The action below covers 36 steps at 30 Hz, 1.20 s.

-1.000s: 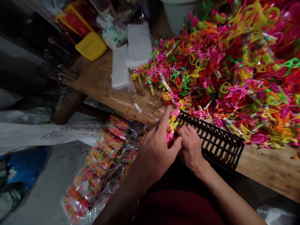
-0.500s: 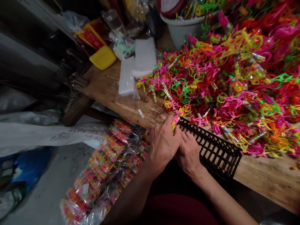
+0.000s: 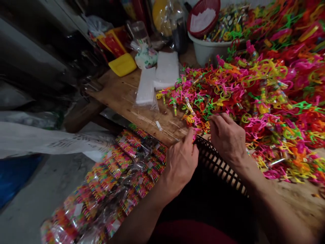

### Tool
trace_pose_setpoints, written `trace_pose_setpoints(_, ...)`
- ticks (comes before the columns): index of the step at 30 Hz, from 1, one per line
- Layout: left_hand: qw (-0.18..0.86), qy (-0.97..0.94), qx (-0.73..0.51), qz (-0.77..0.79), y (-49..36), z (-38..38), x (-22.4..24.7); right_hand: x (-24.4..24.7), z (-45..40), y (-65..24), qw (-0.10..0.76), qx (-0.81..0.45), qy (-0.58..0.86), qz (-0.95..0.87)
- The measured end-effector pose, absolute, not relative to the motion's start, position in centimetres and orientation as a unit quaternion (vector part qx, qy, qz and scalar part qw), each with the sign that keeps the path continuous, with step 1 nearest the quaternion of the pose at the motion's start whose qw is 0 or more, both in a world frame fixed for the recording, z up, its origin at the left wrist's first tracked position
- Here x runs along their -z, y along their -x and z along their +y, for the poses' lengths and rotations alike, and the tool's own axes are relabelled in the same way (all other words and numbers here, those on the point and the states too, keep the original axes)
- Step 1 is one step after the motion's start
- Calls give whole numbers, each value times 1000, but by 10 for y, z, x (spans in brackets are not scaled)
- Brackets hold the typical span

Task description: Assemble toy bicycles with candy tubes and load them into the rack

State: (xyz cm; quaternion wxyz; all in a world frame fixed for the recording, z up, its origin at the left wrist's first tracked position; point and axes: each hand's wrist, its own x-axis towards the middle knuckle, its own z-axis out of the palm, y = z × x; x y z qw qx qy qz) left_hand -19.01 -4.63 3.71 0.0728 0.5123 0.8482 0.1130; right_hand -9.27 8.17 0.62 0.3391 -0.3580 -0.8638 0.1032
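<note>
A black slotted rack (image 3: 223, 166) lies along the front edge of the wooden table. My left hand (image 3: 181, 162) is closed at the rack's left end, with a small pink plastic piece showing at its fingertips. Over the rack's back edge, my right hand (image 3: 227, 139) reaches to the near side of a big pile of colourful plastic toys (image 3: 266, 98). Its fingers are curled down, and their tips and anything between them are hidden.
White plastic sleeves (image 3: 166, 69), a yellow scoop (image 3: 122, 64) and a white bucket (image 3: 210, 51) with a red basket (image 3: 215, 13) stand farther back. Bagged colourful pieces (image 3: 101, 179) hang or lie below the table edge at the left.
My right hand has left the rack and my left hand's side, moving right and up to the pile. My left hand stays at the rack's end. The view has shifted slightly.
</note>
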Motion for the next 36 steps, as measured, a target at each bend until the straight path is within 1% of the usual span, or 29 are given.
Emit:
trace_pose_setpoints(2, 71, -511, -121, 848, 194, -52, -39, -13, 90, 113, 321, -113, 345, -875)
trace_pose_setpoints(5, 87, -507, -116, 850, 199, -56, -41, -19, 104, 150, 281, -134, 374, -874)
trace_pose_setpoints(10, 130, -487, -88, 859, 205, -54, -41, -23, 118, 203, 132, -159, 411, -888)
trace_pose_setpoints(11, 134, -487, -87, 859, 207, -54, -41, -26, 117, 206, 119, -163, 406, -891)
trace_pose_setpoints(12, 138, -487, -87, 858, 208, -53, -41, -31, 116, 203, 132, -166, 394, -894)
trace_pose_setpoints(13, 144, -487, -87, 857, 209, -54, -41, -36, 113, 196, 169, -168, 376, -895)
trace_pose_setpoints(16, 154, -484, -92, 856, 212, -53, -42, -52, 97, 151, 364, -196, 291, -863)
trace_pose_setpoints(17, 151, -484, -99, 856, 212, -53, -42, -54, 89, 131, 412, -217, 283, -839)
trace_pose_setpoints(18, 145, -484, -108, 856, 212, -52, -41, -53, 79, 110, 452, -245, 301, -803)
trace_pose_setpoints(20, 127, -485, -123, 856, 210, -50, -40, -40, 58, 72, 487, -308, 399, -714)
trace_pose_setpoints(22, 111, -489, -129, 856, 204, -47, -39, -17, 37, 44, 526, -376, 450, -616)
trace_pose_setpoints(24, 97, -501, -128, 851, 197, -44, -38, 9, 19, 28, 499, -406, 482, -595)
trace_pose_setpoints(25, 90, -509, -127, 847, 194, -43, -38, 21, 12, 24, 480, -386, 481, -624)
trace_pose_setpoints(26, 84, -515, -125, 844, 191, -42, -38, 31, 7, 22, 454, -347, 477, -668)
trace_pose_setpoints(28, 77, -518, -120, 843, 186, -39, -38, 42, 1, 20, 396, -229, 458, -762)
trace_pose_setpoints(31, 83, -508, -117, 849, 183, -38, -38, 43, 0, 17, 317, -81, 446, -833)
trace_pose_setpoints(33, 90, -511, -129, 845, 184, -39, -38, 39, 0, 15, 277, -33, 449, -849)
trace_pose_setpoints(36, 86, -542, -179, 817, 189, -44, -39, 36, 1, 14, 224, -2, 449, -865)
